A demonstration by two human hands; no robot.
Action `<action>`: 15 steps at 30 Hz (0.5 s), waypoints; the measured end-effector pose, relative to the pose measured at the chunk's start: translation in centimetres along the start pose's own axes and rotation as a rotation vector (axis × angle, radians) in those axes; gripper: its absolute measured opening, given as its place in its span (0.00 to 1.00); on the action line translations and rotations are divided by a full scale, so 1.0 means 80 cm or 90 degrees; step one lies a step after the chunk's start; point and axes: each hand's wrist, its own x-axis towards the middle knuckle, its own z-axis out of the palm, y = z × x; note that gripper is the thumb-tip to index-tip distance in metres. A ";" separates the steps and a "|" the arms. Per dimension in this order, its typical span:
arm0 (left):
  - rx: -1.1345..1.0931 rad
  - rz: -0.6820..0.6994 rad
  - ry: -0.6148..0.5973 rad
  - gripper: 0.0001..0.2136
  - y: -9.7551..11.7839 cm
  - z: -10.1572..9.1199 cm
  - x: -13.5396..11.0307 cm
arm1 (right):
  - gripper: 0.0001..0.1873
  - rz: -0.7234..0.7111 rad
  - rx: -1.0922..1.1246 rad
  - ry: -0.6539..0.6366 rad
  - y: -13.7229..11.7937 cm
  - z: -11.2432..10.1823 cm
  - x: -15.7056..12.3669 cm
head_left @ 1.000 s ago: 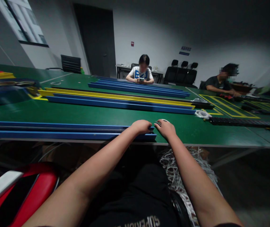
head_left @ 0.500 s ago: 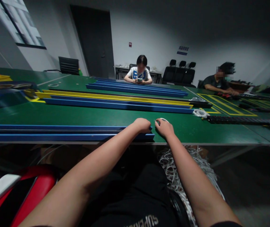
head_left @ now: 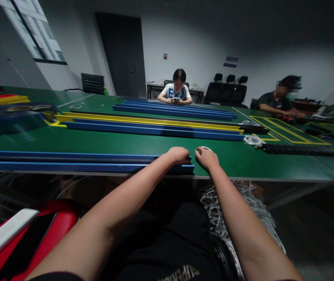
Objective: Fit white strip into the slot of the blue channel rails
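Observation:
A long blue channel rail [head_left: 96, 167] lies along the near edge of the table, its right end under my left hand [head_left: 180, 155]. That hand is closed, with its fingers curled down at the rail end and mostly hidden; what they pinch does not show. Just beyond the rail end, my right hand [head_left: 207, 158] rests low over the table with bent fingers drawn together, and anything between them is too small to make out. Behind its knuckles shows the edge of a white ring-like thing [head_left: 206, 148], partly covered by the hand.
On the green table [head_left: 231, 164], yellow rails [head_left: 155, 120] and another blue rail [head_left: 155, 130] lie farther back, with several blue rails [head_left: 172, 109] behind. A wrapped white coil [head_left: 253, 140] sits by a black strip [head_left: 304, 149]. Two people sit across; white strips [head_left: 242, 207] hang below.
The view has turned slightly left, so everything appears farther right. Both hands keep nearly the same place at the rail end.

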 end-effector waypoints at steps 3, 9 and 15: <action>-0.073 0.038 -0.006 0.16 -0.017 -0.009 -0.015 | 0.28 0.003 0.003 -0.003 0.000 -0.001 -0.001; -0.239 0.035 0.050 0.16 -0.081 -0.049 -0.082 | 0.28 0.003 0.020 0.007 0.002 0.001 -0.001; -0.244 -0.167 -0.019 0.19 -0.137 -0.089 -0.189 | 0.27 0.012 0.031 0.020 0.004 0.001 0.001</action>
